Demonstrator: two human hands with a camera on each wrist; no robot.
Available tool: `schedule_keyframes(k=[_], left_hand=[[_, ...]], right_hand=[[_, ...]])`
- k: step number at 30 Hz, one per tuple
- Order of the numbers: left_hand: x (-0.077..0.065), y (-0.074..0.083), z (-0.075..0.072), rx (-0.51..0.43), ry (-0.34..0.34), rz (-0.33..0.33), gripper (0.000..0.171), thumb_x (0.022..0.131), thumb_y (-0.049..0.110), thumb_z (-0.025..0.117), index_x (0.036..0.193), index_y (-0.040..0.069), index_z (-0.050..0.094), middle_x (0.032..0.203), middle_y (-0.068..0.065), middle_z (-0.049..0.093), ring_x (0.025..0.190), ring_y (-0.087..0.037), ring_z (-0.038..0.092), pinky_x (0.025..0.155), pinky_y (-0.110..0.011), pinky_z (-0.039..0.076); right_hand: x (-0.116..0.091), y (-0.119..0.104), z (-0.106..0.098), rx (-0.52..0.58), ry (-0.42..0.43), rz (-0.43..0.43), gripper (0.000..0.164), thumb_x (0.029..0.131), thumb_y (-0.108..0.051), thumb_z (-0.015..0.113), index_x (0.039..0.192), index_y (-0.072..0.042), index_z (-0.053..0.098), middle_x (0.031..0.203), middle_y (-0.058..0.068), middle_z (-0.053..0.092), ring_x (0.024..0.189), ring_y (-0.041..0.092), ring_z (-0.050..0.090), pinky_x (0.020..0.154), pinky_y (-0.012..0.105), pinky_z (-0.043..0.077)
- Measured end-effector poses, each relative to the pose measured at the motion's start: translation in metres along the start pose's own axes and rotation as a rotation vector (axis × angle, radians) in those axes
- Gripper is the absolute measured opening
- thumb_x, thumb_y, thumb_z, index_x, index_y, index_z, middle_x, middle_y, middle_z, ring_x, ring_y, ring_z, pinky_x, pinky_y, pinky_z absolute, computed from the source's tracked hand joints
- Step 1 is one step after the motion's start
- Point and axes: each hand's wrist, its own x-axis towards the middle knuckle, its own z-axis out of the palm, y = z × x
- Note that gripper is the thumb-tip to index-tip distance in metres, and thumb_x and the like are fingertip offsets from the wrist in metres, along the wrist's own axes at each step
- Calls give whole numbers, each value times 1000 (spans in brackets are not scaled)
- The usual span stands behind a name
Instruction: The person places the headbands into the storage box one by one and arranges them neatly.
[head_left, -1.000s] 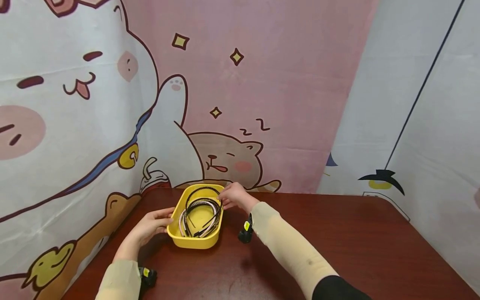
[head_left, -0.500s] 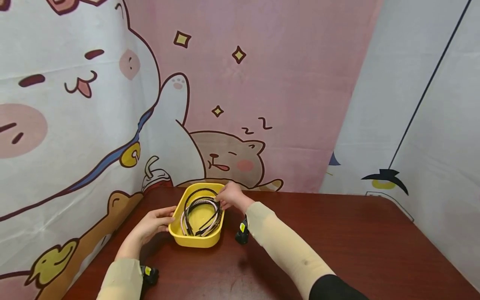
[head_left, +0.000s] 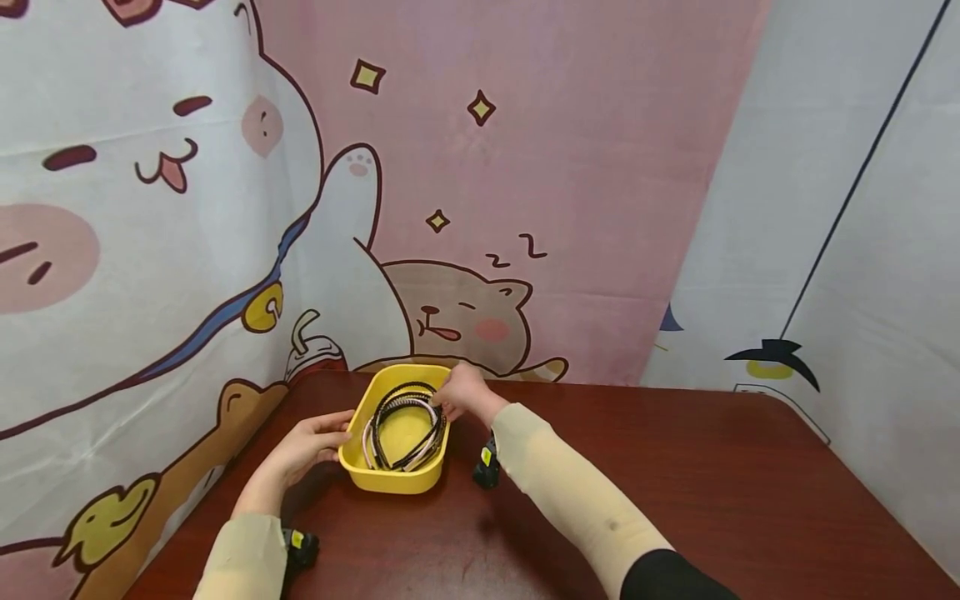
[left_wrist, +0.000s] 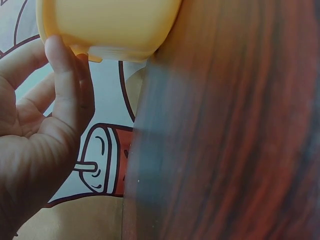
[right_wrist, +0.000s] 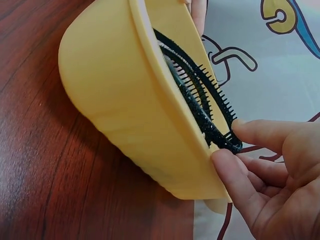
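Note:
A yellow plastic basket (head_left: 393, 482) stands near the back left of the table, holding several headbands (head_left: 377, 450) in black, white and pinkish tones, nested in a loop. My left hand (head_left: 300, 450) holds the basket's left rim with thumb and fingers. At the right rim, my right hand (head_left: 465, 390) pinches a black toothed headband (right_wrist: 218, 97) between thumb and index finger. The right wrist view shows its teeth and a dark, speckled headband (right_wrist: 200, 119) beside it. In the left wrist view, the basket's outer wall (left_wrist: 107, 25) hides the headbands.
The dark red-brown wooden table (head_left: 660, 483) extends to the right and front. Behind it and to the left hangs a cloth (head_left: 570, 192) printed with cartoon cats. Each wrist wears a small black camera (head_left: 486, 465).
The black headband that stuck up towards the basket's back has come down onto the others, with my right hand shifting slightly left. My left hand stays on the rim.

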Motion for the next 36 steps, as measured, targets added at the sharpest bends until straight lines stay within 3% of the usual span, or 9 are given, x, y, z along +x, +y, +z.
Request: schedule_keyframes(k=[6, 12, 16, 28, 32, 36], left_hand=[[0, -2, 1, 6, 5, -4, 58, 93, 5, 61, 144, -9, 37, 117, -21, 54, 79, -17, 60, 67, -26, 54], [2, -3, 1, 7, 4, -2, 60, 93, 7, 63, 144, -9, 36, 118, -22, 53, 78, -16, 60, 67, -27, 54], [4, -3, 0, 11, 2, -9, 59, 94, 7, 62, 145, -8, 36, 116, -21, 53, 79, -16, 60, 68, -27, 54], [2, -2, -3, 10, 0, -12, 59, 95, 7, 61, 145, -8, 35, 118, -23, 51, 79, -16, 61, 68, -27, 54], [1, -2, -6, 17, 1, -14, 60, 94, 9, 62, 145, -8, 35, 120, -22, 53, 83, -17, 61, 71, -28, 54], [0, 1, -12, 33, -13, -8, 61, 95, 10, 62, 145, -10, 34, 131, -28, 50, 97, -19, 63, 79, -30, 54]], right_hand=[[0, 9, -2, -45, 39, -16, 29, 72, -2, 82, 85, 4, 57, 61, 14, 59, 51, 29, 64, 62, 48, 56], [-7, 17, -15, 24, 20, -8, 17, 76, -5, 79, 83, 6, 69, 77, 24, 66, 51, 23, 62, 62, 47, 56], [-12, 23, -27, 55, 9, -25, 15, 79, -7, 77, 85, 5, 71, 82, 24, 67, 56, 25, 65, 61, 43, 57], [-28, 58, -82, 100, 64, 15, 26, 83, -16, 76, 99, 4, 71, 83, 18, 66, 70, 34, 68, 65, 44, 57], [-35, 70, -103, 97, 90, 24, 29, 86, -18, 73, 104, 5, 69, 84, 19, 65, 64, 30, 66, 62, 43, 57], [-41, 80, -124, 80, 124, 36, 31, 87, -19, 71, 104, 7, 65, 85, 23, 65, 57, 23, 63, 64, 44, 57]])
